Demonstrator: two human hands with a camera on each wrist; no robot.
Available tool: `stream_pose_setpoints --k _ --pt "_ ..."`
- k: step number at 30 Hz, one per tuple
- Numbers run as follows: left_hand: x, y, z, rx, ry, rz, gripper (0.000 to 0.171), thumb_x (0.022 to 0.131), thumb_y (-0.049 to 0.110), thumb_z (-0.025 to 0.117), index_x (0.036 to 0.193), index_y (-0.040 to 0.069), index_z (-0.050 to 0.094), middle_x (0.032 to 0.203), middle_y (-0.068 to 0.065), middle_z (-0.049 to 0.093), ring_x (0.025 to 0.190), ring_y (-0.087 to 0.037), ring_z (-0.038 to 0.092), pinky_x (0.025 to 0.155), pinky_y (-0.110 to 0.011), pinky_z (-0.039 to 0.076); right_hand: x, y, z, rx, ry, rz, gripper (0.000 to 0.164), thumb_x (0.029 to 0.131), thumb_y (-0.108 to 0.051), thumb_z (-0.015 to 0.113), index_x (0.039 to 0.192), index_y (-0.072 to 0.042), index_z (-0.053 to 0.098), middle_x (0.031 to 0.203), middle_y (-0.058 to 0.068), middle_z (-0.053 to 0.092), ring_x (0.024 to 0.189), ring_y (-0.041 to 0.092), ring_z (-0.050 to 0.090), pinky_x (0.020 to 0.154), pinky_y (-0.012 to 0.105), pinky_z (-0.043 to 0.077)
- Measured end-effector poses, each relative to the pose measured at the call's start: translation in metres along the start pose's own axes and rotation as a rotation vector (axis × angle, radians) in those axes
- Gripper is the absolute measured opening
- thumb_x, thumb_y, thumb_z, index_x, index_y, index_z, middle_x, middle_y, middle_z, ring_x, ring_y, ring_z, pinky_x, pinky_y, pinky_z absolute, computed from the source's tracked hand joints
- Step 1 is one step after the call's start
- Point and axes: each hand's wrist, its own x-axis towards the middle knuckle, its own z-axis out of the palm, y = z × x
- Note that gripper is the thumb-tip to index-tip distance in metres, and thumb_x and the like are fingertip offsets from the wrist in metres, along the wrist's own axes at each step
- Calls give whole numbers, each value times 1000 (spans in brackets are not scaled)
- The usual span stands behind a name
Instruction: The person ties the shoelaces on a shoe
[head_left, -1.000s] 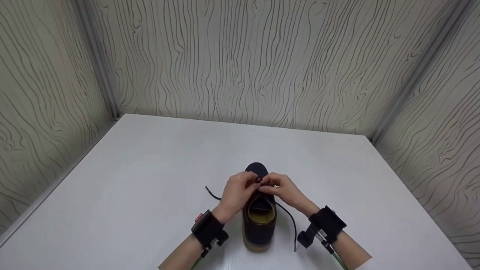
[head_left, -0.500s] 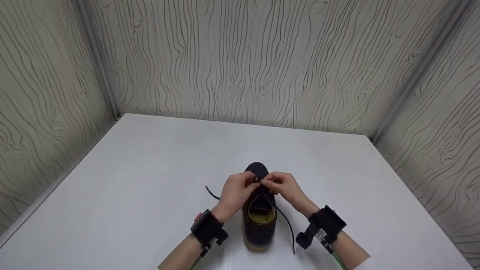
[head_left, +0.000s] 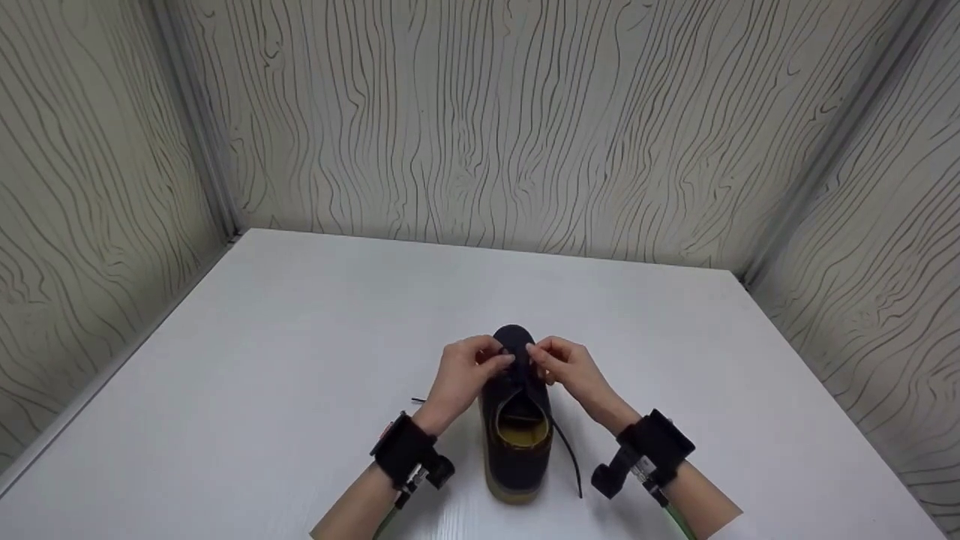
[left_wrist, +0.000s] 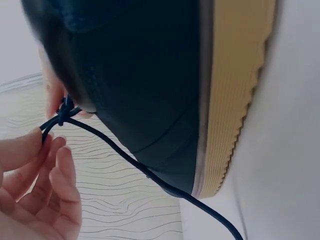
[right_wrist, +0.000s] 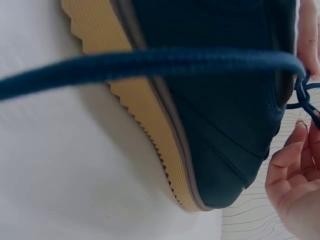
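Note:
A dark blue lace-up shoe (head_left: 517, 472) with a tan ridged sole stands upright, its toe pointing away from me. My left hand (head_left: 459, 379) is over the left side of its lacing, thumb and fingertips pinching a doubled part of the shoelace (left_wrist: 150, 173). On the other side, my right hand (head_left: 574, 371) pinches a looped part of the same lace. Between the hands the lace forms a knot (left_wrist: 65, 111) above the tongue. One lace end (head_left: 577, 472) trails down the shoe's right side; the other (head_left: 418, 400) pokes out left of my left hand.
The shoe stands on a white table (head_left: 337, 315). Wood-patterned panels (head_left: 480, 120) enclose it at the back and both sides. Each wrist wears a black strap (head_left: 656, 446) with a small camera and a green cable.
Both hands have drawn slightly apart, the left outward to the left. The small loop between the fingers is no longer seen in the head view. The left lace end has pulled in nearer the hand.

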Motion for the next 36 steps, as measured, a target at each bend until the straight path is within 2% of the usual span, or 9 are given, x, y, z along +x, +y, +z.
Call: stream_pose_setpoints --k 5,8,15,16,18,23,24,27,36 --pt "2 -3 -3 -65 -32 -44 10 82 13 68 76 5 64 67 5 54 57 -8 48 50 -22 41 -4 -16 4 51 2 21 25 93 -11 53 89 13 52 69 7 49 62 18 46 56 26 37" --pt "5 -4 -5 -113 -36 -51 10 81 13 69 79 4 66 67 2 57 58 -12 50 50 -24 42 -5 -21 5 92 15 27 22 92 -10 53 88 12 53 70 7 49 63 18 47 56 27 38" --pt "9 -10 -8 -418 -116 -122 14 82 14 68 86 1 67 73 -7 62 67 -25 58 59 -33 44 2 -4 0 218 46 60 18 92 -14 55 87 3 57 74 9 51 66 18 47 56 28 38" --pt "9 -11 -8 -447 -130 -122 15 82 15 67 87 1 66 74 -7 62 68 -25 58 59 -32 43 3 -3 0 233 43 57 19 91 -16 56 87 3 57 75 9 51 66 17 48 56 27 38" --pt "11 -23 -5 -482 -150 -92 14 84 17 65 88 4 66 75 -7 61 68 -24 58 58 -30 42 3 -2 0 266 37 45 19 91 -17 56 87 2 56 76 9 51 67 16 48 56 26 39" --pt "11 -29 -4 -545 -180 -86 14 88 19 61 91 5 62 76 -10 59 63 -23 54 56 -30 39 2 0 2 349 1 5 17 93 -16 52 87 0 53 78 8 49 66 15 47 55 24 37" --pt "9 -21 -7 -561 -184 -115 15 88 18 61 92 3 62 76 -11 58 62 -23 53 55 -31 38 2 1 2 362 -4 -2 16 94 -15 51 87 -1 52 78 8 49 65 15 46 54 23 36" --pt "9 -20 -7 -576 -179 -139 18 88 17 60 93 0 60 75 -11 55 58 -18 48 54 -29 37 2 2 2 395 -18 -22 14 95 -12 47 86 -2 50 78 7 47 64 15 43 53 23 34" --pt "9 -15 -11 -549 -182 -176 16 89 8 58 95 -7 59 73 -9 53 56 -17 41 53 -28 36 1 5 5 475 -50 -56 14 97 -10 39 87 -4 46 79 5 44 60 11 35 52 21 30"
